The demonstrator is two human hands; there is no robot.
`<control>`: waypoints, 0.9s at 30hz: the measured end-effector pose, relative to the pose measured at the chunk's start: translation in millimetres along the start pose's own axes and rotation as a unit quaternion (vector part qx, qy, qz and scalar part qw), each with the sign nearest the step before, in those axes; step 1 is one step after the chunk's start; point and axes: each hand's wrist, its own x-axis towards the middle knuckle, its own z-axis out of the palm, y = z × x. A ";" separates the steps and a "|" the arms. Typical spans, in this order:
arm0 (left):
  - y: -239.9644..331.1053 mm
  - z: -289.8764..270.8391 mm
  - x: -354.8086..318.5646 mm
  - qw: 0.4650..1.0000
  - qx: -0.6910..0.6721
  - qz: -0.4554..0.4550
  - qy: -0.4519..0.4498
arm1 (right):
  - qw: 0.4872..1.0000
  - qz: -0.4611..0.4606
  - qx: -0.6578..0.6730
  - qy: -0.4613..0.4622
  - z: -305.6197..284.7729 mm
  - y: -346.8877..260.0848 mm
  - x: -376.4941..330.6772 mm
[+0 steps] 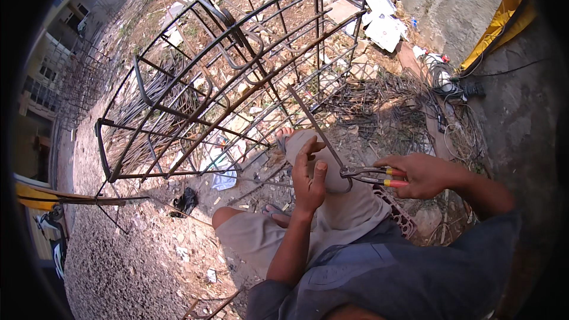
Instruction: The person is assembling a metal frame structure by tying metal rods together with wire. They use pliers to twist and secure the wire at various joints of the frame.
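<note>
My right hand (424, 175) is closed around the handles of pliers (370, 172) with red and yellow grips. The plier jaws meet a thin steel rod (316, 123) near its lower end, which curves into a hook over my knee. The rod slants up and away to the left, toward the rebar cage. My left hand (309, 181) is raised beside the rod, fingers extended and thumb apart, with nothing visible in it. In front of me stands the rebar cage (237, 98), made of long bars and bent stirrups, several stirrups bunched near its top.
Cut rods (157, 98) lie in a pile behind the cage, and thin metal scraps (379, 104) litter the ground at right. A concrete wall (456, 6) with yellow sheeting (498, 26) rises on the right. Tangled cables (444, 80) lie at its foot. Gravel (112, 243) spreads on the left.
</note>
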 end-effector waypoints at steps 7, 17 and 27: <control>5.1 21.4 71.3 0.939 -0.306 -0.151 -0.038 | 1.000 -0.009 -0.014 0.017 6.8 0.1 2.1; -21.7 3.3 -27.3 0.978 0.031 -0.038 -0.201 | 0.996 -0.044 0.072 0.019 7.3 46.8 6.8; -2.2 30.6 -69.2 0.987 0.107 -0.115 -0.046 | 0.985 -0.016 0.159 -0.064 -0.4 60.9 57.3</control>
